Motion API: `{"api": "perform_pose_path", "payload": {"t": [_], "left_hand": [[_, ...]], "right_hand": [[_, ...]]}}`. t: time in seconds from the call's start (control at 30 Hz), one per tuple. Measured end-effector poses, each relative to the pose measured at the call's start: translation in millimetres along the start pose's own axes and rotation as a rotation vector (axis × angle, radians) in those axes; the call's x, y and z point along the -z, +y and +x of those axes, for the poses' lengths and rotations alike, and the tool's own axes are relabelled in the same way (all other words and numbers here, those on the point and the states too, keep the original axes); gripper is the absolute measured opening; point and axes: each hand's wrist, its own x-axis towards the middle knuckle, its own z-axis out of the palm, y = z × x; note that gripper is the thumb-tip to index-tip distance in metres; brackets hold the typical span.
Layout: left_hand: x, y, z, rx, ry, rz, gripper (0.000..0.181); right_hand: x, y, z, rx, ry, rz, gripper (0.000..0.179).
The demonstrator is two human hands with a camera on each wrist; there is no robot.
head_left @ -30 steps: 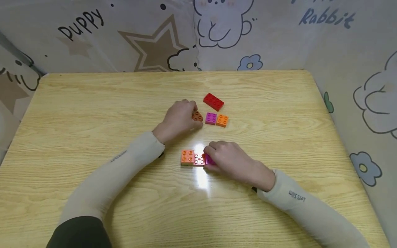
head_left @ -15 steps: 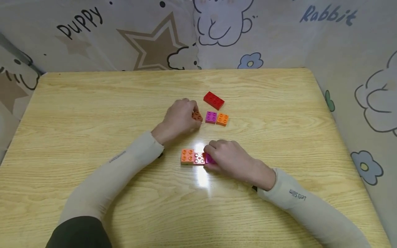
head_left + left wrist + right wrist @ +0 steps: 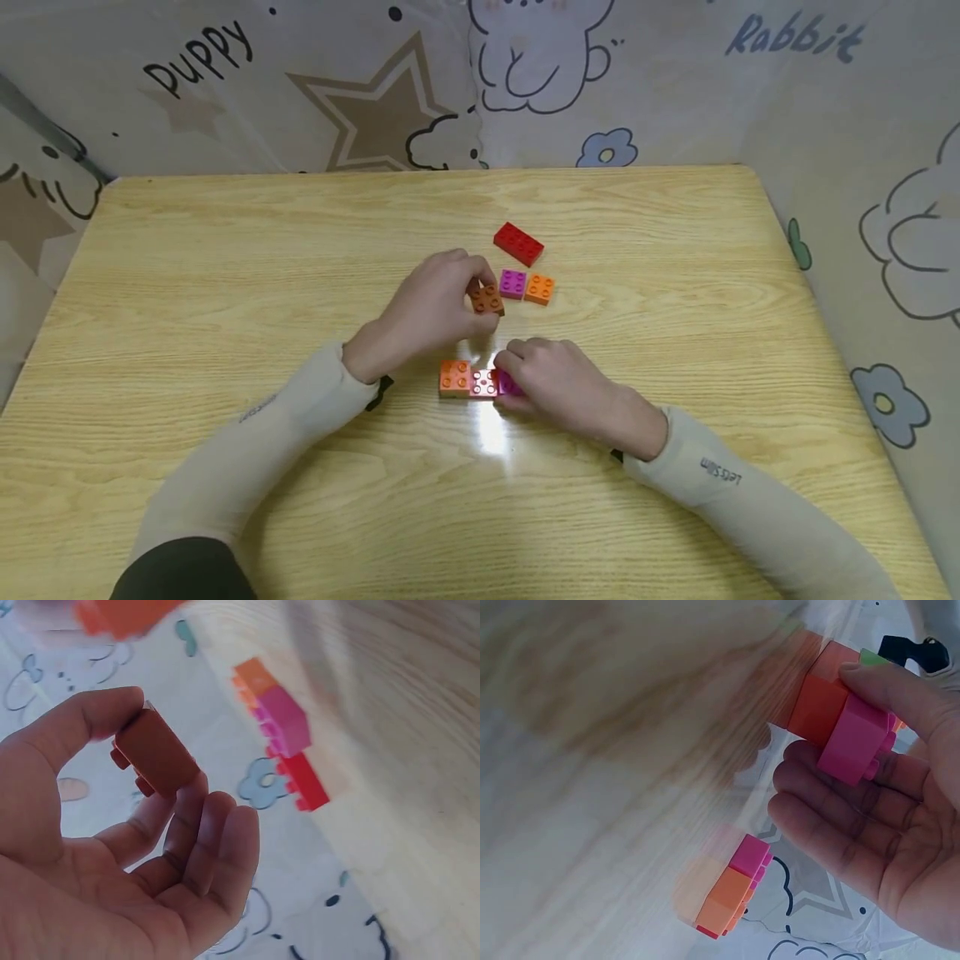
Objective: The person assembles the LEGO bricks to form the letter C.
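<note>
Between its thumb and fingertips my left hand (image 3: 433, 304) pinches a brown toy brick (image 3: 486, 300); the left wrist view shows the brown brick (image 3: 157, 754) from its smooth side, lifted off the table. My right hand (image 3: 558, 383) holds the magenta brick (image 3: 508, 383) at the right end of a small joined build. A red brick (image 3: 483, 384), washed out by glare, lies in the middle, and an orange brick (image 3: 454, 379) stands at the left end. The right wrist view shows the magenta brick (image 3: 855, 739) on the red one, with a bit of green brick (image 3: 871, 657) behind.
Beyond the hands lie a loose magenta brick (image 3: 513, 284), an orange brick (image 3: 540, 289) beside it, and a longer red brick (image 3: 518, 243) farther back. The wooden table (image 3: 262, 242) meets patterned wall coverings at its back and right edges.
My left hand has lifted the brown brick and drawn it nearer and slightly right, toward the build. The right hand stays where it was, holding the magenta brick.
</note>
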Motion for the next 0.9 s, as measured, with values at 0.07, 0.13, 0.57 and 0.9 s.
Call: {"api": "perform_pose_path", "payload": {"t": [0.07, 0.13, 0.57, 0.9], "left_hand": [[1.1, 2.0, -5.9, -0.017, -0.003, -0.019, 0.034], [2.4, 4.0, -11.8, -0.029, -0.004, -0.027, 0.034], [11.7, 7.9, -42.6, -0.052, -0.013, -0.042, 0.035], [15.3, 8.9, -49.4, -0.05, -0.017, -0.033, 0.035]], "right_hand": [[0, 0, -0.1, -0.001, 0.0, 0.0, 0.028], [-1, 0, -0.3, -0.006, -0.005, -0.002, 0.028], [-3, -1, -1.0, -0.011, -0.006, 0.008, 0.026], [0, -1, 1.3, -0.008, -0.005, 0.01, 0.027]]}}
